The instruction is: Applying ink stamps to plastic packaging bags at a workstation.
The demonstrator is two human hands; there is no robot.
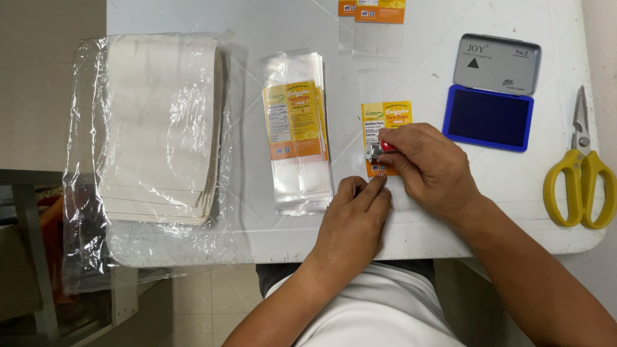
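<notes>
ink pad beside right hand; scissors apart

Both forearms come up from the bottom edge, bare, angling in toward each other so the hands nearly meet. Left hand is palm down, fingers stretched forward and kept together, fingertips pressed flat, wrist pretty much straight. Right hand sits just above and to the right of it, knuckles up, fingers curled over into a pinch with thumb and index closed at the left end. Right wrist bends a bit, forearm running off to the lower right corner. The two hands are almost touching.
</notes>
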